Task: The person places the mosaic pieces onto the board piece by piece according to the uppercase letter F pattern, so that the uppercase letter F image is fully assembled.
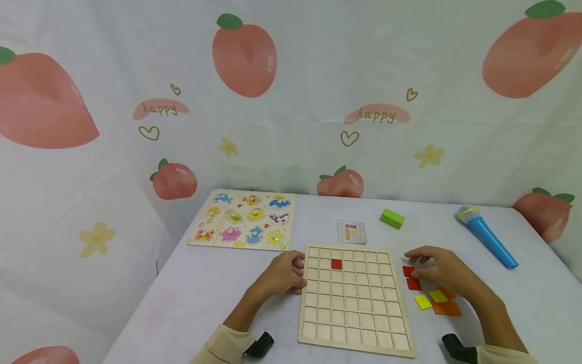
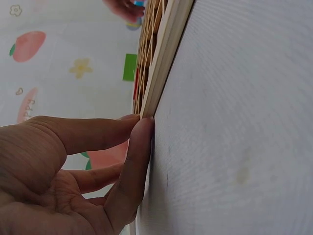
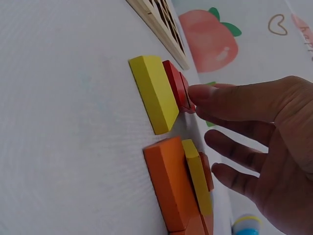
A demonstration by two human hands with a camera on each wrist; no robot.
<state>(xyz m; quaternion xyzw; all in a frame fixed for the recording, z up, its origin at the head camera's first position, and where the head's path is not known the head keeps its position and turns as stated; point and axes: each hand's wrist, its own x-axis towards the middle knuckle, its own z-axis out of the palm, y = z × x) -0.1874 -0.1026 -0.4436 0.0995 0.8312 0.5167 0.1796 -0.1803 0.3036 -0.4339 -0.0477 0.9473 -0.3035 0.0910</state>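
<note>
A wooden grid board [image 1: 353,306] lies on the table with one red tile [image 1: 336,264] set in a cell near its top. At the board's upper left edge is my left hand [image 1: 283,273]; in the left wrist view its thumb and a finger [image 2: 137,152] pinch the board's rim. My right hand [image 1: 443,268] is over loose tiles right of the board, fingers spread and slightly bent. Its thumb tip overlaps two red tiles [image 3: 177,87] in the right wrist view. Beside these lie a yellow tile [image 3: 151,95], a larger orange piece [image 3: 171,181] and another yellow tile [image 3: 198,171].
Behind the board a small printed grid card [image 1: 351,232] lies flat. A green block [image 1: 392,219] stands to its right, and a blue toy microphone [image 1: 491,240] farther right. A sea-animal puzzle board [image 1: 245,220] is at the back left. A fruit-print cloth hangs behind.
</note>
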